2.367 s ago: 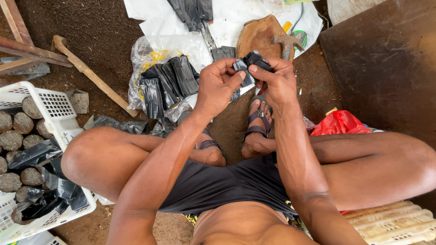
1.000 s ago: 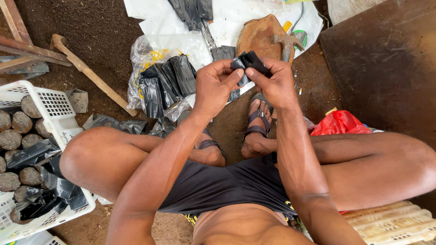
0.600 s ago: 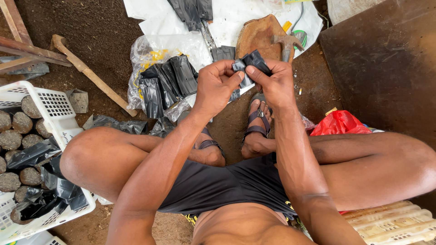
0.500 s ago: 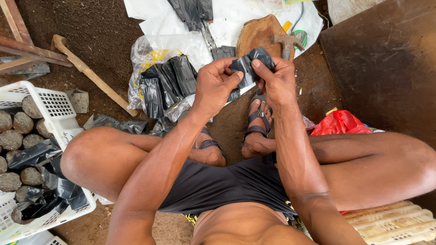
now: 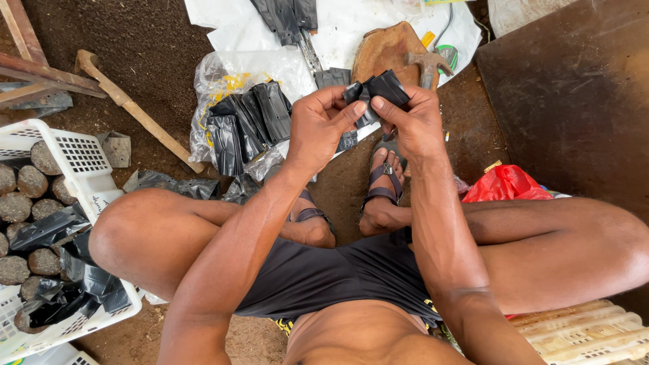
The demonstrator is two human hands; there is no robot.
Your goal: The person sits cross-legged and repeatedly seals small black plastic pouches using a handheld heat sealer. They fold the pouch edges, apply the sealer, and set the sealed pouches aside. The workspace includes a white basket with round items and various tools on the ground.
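Head view, looking down on a seated person: left hand (image 5: 318,128) and right hand (image 5: 414,122) both pinch a small black plastic bag (image 5: 380,89), held above the sandalled feet (image 5: 382,186); folded black bags (image 5: 247,122) lie left of it; white crate (image 5: 81,162) at far left

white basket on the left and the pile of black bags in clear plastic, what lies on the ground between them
In the head view, between the white basket and the black bags lie a wooden handle slanting across bare soil and a small grey block.
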